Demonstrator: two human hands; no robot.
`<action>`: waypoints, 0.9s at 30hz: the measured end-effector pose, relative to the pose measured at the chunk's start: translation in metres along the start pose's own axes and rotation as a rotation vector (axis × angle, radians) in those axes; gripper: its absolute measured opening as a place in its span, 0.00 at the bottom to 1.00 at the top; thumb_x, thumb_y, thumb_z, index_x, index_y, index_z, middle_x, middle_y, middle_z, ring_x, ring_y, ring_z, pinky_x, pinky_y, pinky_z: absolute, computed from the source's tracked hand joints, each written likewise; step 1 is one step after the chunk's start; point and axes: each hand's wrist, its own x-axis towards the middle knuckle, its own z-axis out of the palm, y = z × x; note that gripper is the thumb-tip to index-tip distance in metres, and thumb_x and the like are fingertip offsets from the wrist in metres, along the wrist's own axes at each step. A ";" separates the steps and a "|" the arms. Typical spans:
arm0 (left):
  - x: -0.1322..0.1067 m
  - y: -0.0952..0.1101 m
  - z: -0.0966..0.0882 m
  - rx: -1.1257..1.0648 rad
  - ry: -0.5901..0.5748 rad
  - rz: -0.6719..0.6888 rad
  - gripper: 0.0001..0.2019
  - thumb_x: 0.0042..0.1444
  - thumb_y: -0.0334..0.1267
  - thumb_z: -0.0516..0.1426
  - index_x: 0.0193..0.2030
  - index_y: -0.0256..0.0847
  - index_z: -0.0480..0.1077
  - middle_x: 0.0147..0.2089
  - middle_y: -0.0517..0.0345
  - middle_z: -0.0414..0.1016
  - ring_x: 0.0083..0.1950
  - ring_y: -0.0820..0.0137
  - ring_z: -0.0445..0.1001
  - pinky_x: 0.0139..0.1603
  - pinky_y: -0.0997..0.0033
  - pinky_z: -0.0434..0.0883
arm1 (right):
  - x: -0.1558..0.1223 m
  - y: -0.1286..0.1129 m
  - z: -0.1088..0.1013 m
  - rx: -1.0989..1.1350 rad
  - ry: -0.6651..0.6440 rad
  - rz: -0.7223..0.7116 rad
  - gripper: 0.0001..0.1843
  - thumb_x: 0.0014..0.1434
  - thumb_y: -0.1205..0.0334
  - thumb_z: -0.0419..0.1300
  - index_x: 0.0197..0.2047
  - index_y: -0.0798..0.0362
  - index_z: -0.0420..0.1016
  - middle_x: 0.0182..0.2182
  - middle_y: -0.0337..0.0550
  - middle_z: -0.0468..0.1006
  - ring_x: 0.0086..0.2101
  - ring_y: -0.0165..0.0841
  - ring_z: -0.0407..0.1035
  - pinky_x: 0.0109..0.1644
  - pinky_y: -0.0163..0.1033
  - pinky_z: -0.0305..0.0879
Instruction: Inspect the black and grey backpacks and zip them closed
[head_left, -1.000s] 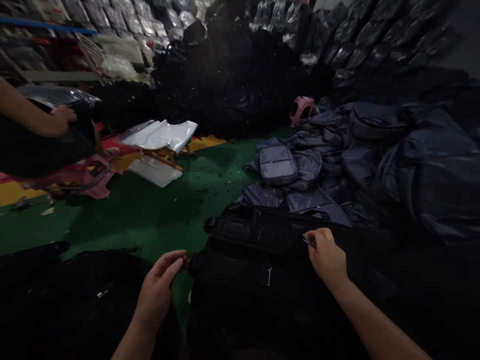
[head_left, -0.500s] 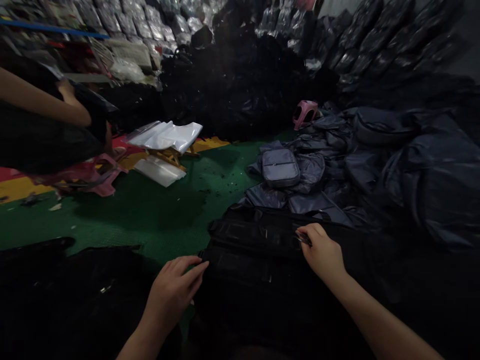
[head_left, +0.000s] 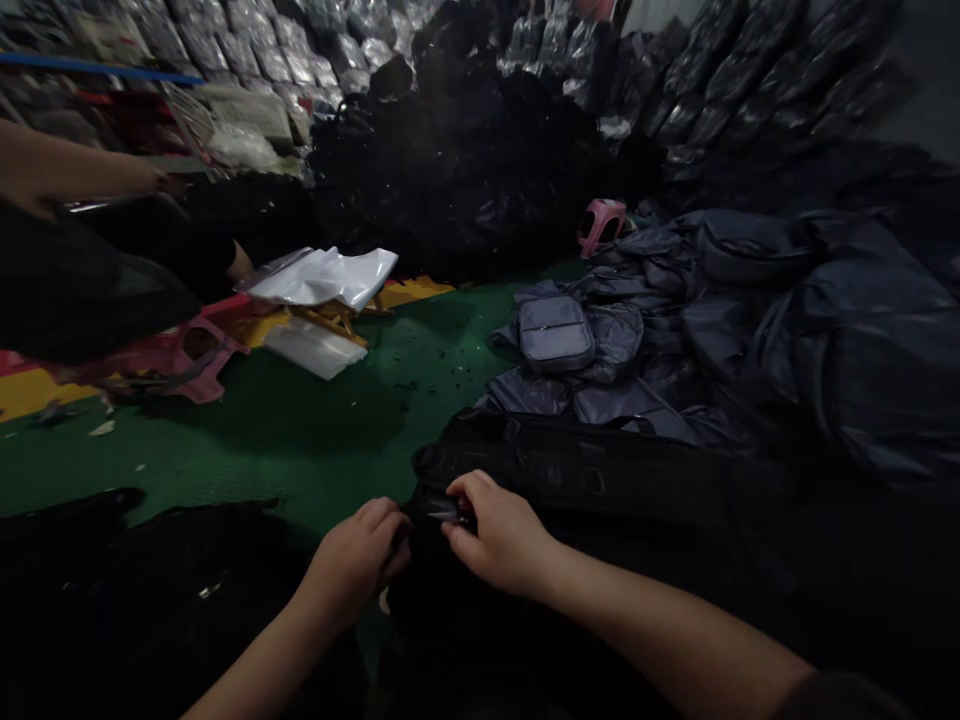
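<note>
A black bag (head_left: 525,465) with straps and a buckle lies in front of me, its lower part lost in darkness. My left hand (head_left: 364,550) is closed at its left edge, fingers curled and pinching the fabric there. Just to the right, my right hand (head_left: 495,530) is shut on small thread snips (head_left: 444,509) with a dark red handle. Their metal tip points left toward my left fingers. Whether a thread lies between the blades is too dark to tell.
Grey-blue bags (head_left: 556,333) lie heaped at the right, with a pink stool (head_left: 601,226) behind. Dark bags (head_left: 465,170) are piled at the back. White plastic sheets (head_left: 322,277) rest on a low wooden stand. Another person's arm (head_left: 82,165) reaches in at left, above a pink stool (head_left: 199,355).
My right hand has moved left across the bag with the snips, up to my left hand. My left fingers have curled in on the edge. The other person's arm has shifted.
</note>
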 end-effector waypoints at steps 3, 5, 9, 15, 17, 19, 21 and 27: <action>0.003 0.003 -0.005 -0.092 -0.099 -0.133 0.05 0.53 0.36 0.52 0.33 0.42 0.68 0.35 0.57 0.68 0.33 0.68 0.68 0.32 0.71 0.64 | 0.000 0.003 0.010 -0.070 -0.061 0.029 0.19 0.54 0.51 0.57 0.47 0.51 0.64 0.42 0.43 0.70 0.37 0.35 0.68 0.38 0.39 0.63; 0.006 0.003 -0.007 -0.162 -0.147 -0.180 0.04 0.52 0.36 0.51 0.32 0.42 0.67 0.34 0.58 0.67 0.32 0.69 0.67 0.32 0.70 0.64 | 0.000 0.003 0.011 -0.107 -0.078 0.011 0.19 0.57 0.48 0.54 0.47 0.51 0.63 0.42 0.43 0.69 0.38 0.36 0.68 0.39 0.40 0.63; 0.011 -0.002 -0.008 -0.262 -0.205 -0.217 0.04 0.52 0.36 0.51 0.31 0.41 0.66 0.34 0.58 0.66 0.33 0.69 0.67 0.34 0.70 0.64 | 0.004 -0.003 0.013 -0.229 -0.094 -0.013 0.14 0.60 0.52 0.52 0.44 0.51 0.64 0.41 0.43 0.69 0.37 0.36 0.67 0.37 0.39 0.62; 0.011 -0.007 -0.006 -0.289 -0.201 -0.232 0.05 0.52 0.37 0.51 0.32 0.42 0.66 0.33 0.60 0.65 0.33 0.70 0.66 0.33 0.71 0.62 | 0.011 -0.009 0.021 -0.392 -0.089 -0.118 0.08 0.56 0.57 0.58 0.36 0.53 0.67 0.39 0.43 0.69 0.40 0.38 0.64 0.34 0.38 0.61; 0.010 -0.008 -0.005 -0.289 -0.190 -0.232 0.05 0.52 0.37 0.51 0.32 0.42 0.66 0.33 0.60 0.65 0.32 0.70 0.66 0.32 0.71 0.62 | 0.013 -0.010 0.023 -0.401 -0.090 -0.139 0.07 0.56 0.59 0.58 0.35 0.53 0.67 0.37 0.43 0.69 0.39 0.37 0.64 0.33 0.38 0.61; 0.010 -0.007 -0.004 -0.288 -0.181 -0.228 0.05 0.52 0.37 0.51 0.32 0.42 0.67 0.33 0.60 0.65 0.32 0.70 0.66 0.32 0.71 0.62 | 0.015 -0.011 0.026 -0.408 -0.089 -0.153 0.06 0.56 0.59 0.57 0.34 0.53 0.67 0.36 0.43 0.69 0.37 0.37 0.63 0.32 0.38 0.60; 0.010 -0.006 -0.004 -0.285 -0.175 -0.218 0.05 0.52 0.37 0.51 0.32 0.42 0.67 0.33 0.60 0.65 0.32 0.70 0.66 0.32 0.71 0.62 | 0.017 -0.011 0.030 -0.419 -0.077 -0.154 0.05 0.56 0.60 0.56 0.34 0.53 0.68 0.36 0.43 0.69 0.37 0.37 0.63 0.31 0.38 0.59; 0.011 -0.006 -0.004 -0.311 -0.137 -0.246 0.05 0.51 0.38 0.52 0.31 0.42 0.68 0.32 0.60 0.68 0.31 0.70 0.67 0.32 0.72 0.63 | 0.016 -0.009 0.038 -0.441 -0.063 -0.171 0.03 0.55 0.64 0.56 0.35 0.53 0.68 0.36 0.43 0.69 0.35 0.36 0.63 0.29 0.38 0.57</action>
